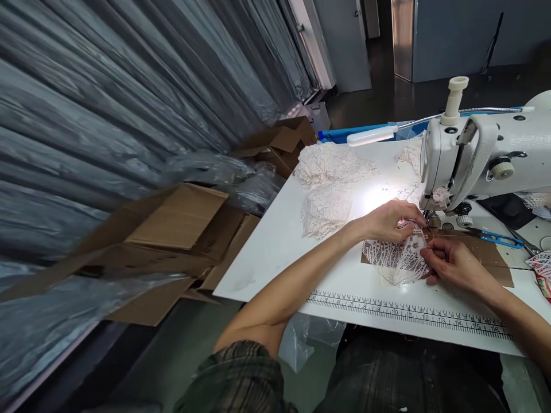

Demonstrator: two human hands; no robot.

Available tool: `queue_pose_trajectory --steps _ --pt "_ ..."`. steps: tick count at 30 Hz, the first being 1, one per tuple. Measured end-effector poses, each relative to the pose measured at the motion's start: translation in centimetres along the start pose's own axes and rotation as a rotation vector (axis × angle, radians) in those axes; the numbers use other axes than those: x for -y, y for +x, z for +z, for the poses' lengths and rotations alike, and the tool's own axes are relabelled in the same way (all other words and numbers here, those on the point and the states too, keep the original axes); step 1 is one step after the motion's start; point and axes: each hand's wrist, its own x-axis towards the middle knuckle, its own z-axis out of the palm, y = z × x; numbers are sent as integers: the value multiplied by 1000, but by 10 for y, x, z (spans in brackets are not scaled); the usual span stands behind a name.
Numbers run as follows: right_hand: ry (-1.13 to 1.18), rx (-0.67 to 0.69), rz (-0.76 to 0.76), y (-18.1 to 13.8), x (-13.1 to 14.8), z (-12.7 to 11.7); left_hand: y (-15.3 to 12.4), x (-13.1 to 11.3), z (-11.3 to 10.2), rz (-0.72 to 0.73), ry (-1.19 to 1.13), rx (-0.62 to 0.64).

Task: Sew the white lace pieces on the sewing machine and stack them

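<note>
Grey curtains (142, 74) hang across the upper left of the frame, and a door (344, 46) stands at the top centre. Below the curtains, at left, lies an open cardboard box (176, 221), with a 2nd box (279, 140) farther up and clear plastic (258, 186) between the 2.

From the centre to the right spreads a white table (271, 258), its near edge marked with a ruler scale (408, 314) whose numbers run past 15. A white sewing machine (495, 149) fills the upper right; a lamp (372, 136) on a bendable neck reaches left from it.

Right of centre, just below the needle area, lies a white lace piece (398, 258), partly over a brown sheet (491, 258). The left hand (394, 221) has its upper part pinched between thumb and fingers, close to the machine's foot. The right hand (450, 264) holds its right edge in a narrow pinch, fingers curled.

2 heaps of lace sit left of the bright patch: a larger heap (331, 163) above, a smaller heap (326, 209) below. Blue-handled snips (501, 238) lie right of the hands.
</note>
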Motion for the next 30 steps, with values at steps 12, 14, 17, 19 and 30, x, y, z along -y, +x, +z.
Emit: queue_pose_trajectory --steps 12,14,17,19,30 --pt "-28 22 23 -1 4 -2 -6 2 -8 -181 -439 121" --pt "-55 31 46 2 5 -2 -5 3 -11 -264 -559 151" --pt "-123 50 127 10 7 0 5 4 -9 -312 -345 160" --pt "-188 49 164 14 10 1 13 6 -4 -254 -4 134" --pt "-746 -52 -248 5 0 -42 -45 -10 20 339 440 -55"
